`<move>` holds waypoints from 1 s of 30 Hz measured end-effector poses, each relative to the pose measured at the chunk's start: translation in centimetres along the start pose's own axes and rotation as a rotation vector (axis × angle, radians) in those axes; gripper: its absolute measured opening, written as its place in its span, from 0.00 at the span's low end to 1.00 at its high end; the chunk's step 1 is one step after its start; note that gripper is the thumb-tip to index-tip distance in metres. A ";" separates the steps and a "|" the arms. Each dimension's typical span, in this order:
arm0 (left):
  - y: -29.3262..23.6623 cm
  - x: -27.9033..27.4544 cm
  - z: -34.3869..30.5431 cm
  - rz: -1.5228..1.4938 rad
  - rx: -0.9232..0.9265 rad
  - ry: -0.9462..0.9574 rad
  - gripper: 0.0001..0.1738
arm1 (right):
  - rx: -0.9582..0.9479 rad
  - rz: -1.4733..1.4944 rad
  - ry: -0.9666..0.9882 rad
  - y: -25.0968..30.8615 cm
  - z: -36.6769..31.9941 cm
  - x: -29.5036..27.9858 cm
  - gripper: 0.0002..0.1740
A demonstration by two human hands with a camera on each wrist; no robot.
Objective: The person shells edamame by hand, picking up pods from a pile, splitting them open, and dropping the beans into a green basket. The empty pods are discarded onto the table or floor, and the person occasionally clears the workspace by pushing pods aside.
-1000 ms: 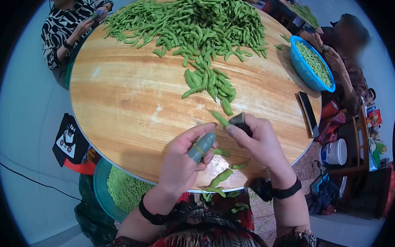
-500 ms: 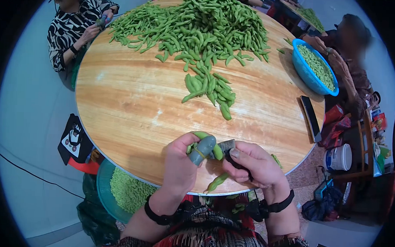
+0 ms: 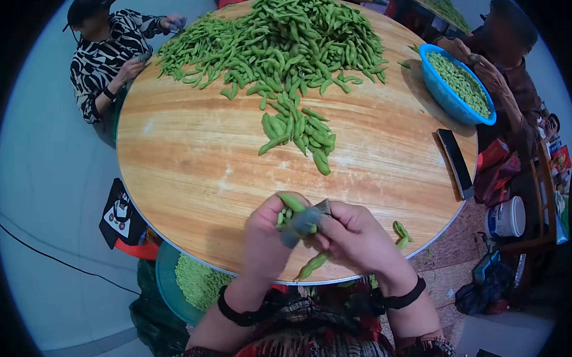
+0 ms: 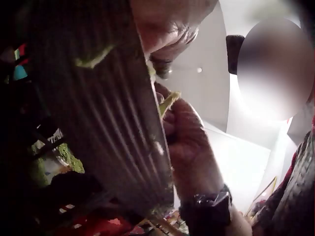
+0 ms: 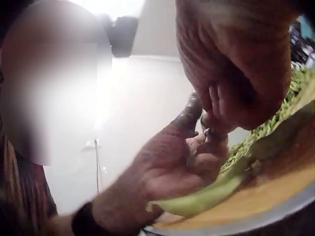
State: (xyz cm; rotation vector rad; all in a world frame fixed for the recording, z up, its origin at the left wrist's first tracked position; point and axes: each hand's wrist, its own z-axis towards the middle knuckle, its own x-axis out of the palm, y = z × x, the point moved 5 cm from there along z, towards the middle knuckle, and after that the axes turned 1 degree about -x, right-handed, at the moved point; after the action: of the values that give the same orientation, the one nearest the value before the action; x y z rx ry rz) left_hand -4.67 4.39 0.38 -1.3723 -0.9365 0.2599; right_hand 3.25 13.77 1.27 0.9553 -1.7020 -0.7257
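In the head view my left hand (image 3: 264, 237) holds green soybean pods (image 3: 290, 201) in its curled fingers. A grey cover with a yellow band, blurred here, sits on its thumb. My right hand (image 3: 362, 241) meets it, thumb and fingers pinching a pod at the left thumb; a dark ribbed cover (image 3: 323, 207) is on one finger. The left wrist view shows a bit of green pod (image 4: 170, 104) between the fingers. Just below the hands, a pod (image 3: 314, 266) lies at the table's near edge. More pods (image 3: 401, 234) lie right of the right hand.
A big heap of pods (image 3: 290, 46) covers the far side of the round wooden table (image 3: 186, 156), with a smaller cluster (image 3: 298, 132) nearer. Right are a blue basket (image 3: 437, 89) of beans and a phone (image 3: 455, 164). A green basin (image 3: 168, 278) stands below left. Two people sit opposite.
The right hand has brought a pod down to the left hand, and both hands now work together. The left thumb has moved toward the right fingers. The view has shifted slightly.
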 end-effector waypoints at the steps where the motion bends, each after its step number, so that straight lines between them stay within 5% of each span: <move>1: -0.1 -0.2 0.1 0.245 0.120 -0.081 0.09 | -0.232 -0.427 -0.114 0.9 0.2 -0.3 0.10; 2: 0.0 -0.1 0.1 0.250 0.122 -0.077 0.09 | -0.462 -0.854 -0.233 1.9 0.1 -0.1 0.10; 6: -0.4 -0.3 0.2 0.182 0.072 -0.221 0.13 | -0.528 -0.954 -0.321 2.6 0.6 -0.1 0.10; 8: -0.3 -0.7 0.1 0.113 0.016 -0.237 0.16 | -0.072 -0.265 -0.267 0.9 1.3 -1.1 0.11; 12: 0.3 -0.6 0.1 -0.163 -0.060 -0.087 0.22 | 0.046 0.047 -0.183 -0.1 1.8 -1.9 0.12; 14: 0.4 -0.2 -0.1 -0.218 -0.081 -0.063 0.24 | -0.221 -0.539 -0.217 1.2 2.0 -2.8 0.14; 16: -0.3 0.4 -0.4 0.420 0.160 -0.075 0.26 | -0.284 -0.644 -0.273 2.4 2.2 -1.9 0.14; 19: -0.1 0.7 -0.5 0.668 0.425 -0.072 0.28 | -0.372 -0.693 -0.269 2.4 2.5 -1.9 0.13; 23: -0.2 -0.3 -0.5 0.358 0.087 0.045 0.31 | -0.398 -0.494 -0.179 2.6 1.7 -1.2 0.12; 25: 0.2 -0.2 -0.4 -0.066 -0.071 0.148 0.32 | -0.355 -0.499 -0.163 2.6 1.4 -1.4 0.12; 30: -0.8 0.8 -0.9 0.456 0.241 0.069 0.32 | -0.281 -0.505 -0.149 2.0 1.8 -2.1 0.10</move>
State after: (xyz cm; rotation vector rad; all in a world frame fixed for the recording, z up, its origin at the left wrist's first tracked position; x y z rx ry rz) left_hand -3.77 4.08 1.55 -1.3462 -0.5055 0.6456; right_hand 1.40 16.61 1.32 1.1627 -1.4379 -1.3589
